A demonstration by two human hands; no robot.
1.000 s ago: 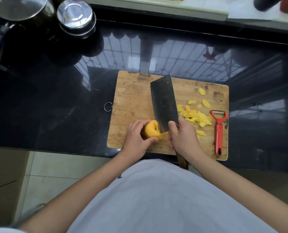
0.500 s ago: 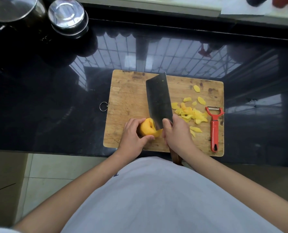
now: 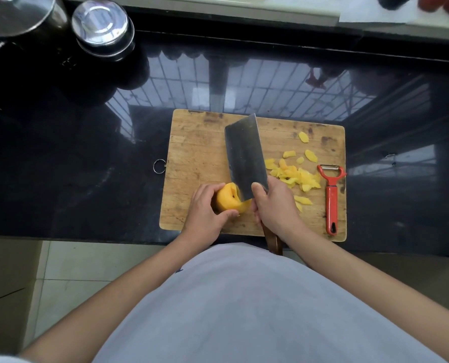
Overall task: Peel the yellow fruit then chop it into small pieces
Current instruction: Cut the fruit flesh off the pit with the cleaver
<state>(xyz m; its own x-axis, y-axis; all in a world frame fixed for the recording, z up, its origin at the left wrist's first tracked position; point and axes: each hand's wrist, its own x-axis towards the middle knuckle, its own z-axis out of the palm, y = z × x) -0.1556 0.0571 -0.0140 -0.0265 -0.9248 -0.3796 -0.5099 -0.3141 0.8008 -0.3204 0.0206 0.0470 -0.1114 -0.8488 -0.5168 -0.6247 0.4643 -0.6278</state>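
Gripping the dark wooden handle [image 3: 273, 239] of the broad steel cleaver [image 3: 244, 158], the right hand [image 3: 275, 205] has its fingers wrapped round the grip and its forefinger laid up against the heel of the blade; that choke-up is worth keeping, since it steadies a heavy blade. Just left of this hand the blade's near corner meets the peeled yellow-orange fruit [image 3: 230, 199], which the left hand [image 3: 207, 210] clasps from the far side, thumb curled under its near edge and fingers bent over its top. To do the cut well, I judge the left fingertips should tuck back behind the knuckles, away from the edge, and the fruit should sit on a flat face so it cannot roll. A straight downward press looks safer than sawing, as wet flesh is probably slippery. Right of the knife hand lie pale yellow cut pieces [image 3: 296, 176], and beyond them a red-handled peeler [image 3: 332, 200], all on the worn wooden chopping board [image 3: 192, 153] resting on the glossy black counter [image 3: 61, 166]. Most of the fruit seems yet uncut.
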